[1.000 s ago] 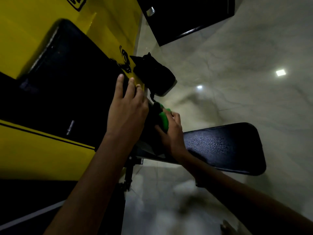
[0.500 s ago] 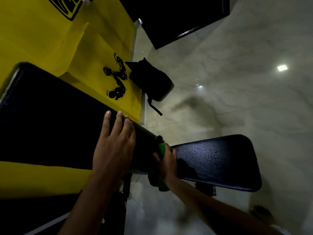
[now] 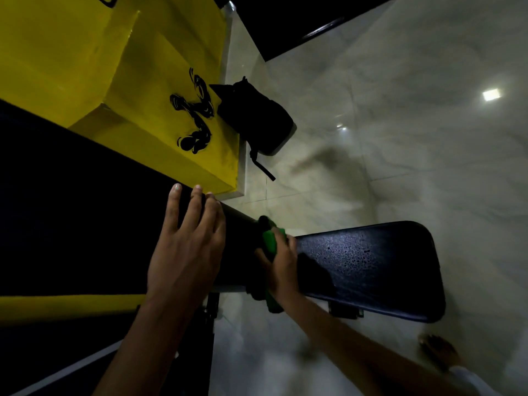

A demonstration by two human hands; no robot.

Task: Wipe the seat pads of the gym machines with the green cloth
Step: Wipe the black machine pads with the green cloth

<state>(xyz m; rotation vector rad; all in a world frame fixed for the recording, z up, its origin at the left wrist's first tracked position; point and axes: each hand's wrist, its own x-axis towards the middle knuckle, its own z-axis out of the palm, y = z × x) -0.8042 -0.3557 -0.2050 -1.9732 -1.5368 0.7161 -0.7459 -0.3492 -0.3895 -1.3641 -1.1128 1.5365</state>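
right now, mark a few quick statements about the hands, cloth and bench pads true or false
1. The right hand grips the green cloth. True.
2. The left hand holds a spray bottle. False: it rests flat with straight fingers on the dark back pad.
3. The seat pad shows droplets. True.
4. A black bag sits on the seat pad. False: it lies on the floor beside the yellow wall.

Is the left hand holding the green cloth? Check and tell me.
No: the left hand rests flat with straight fingers on the black back pad, while the right hand grips the green cloth.
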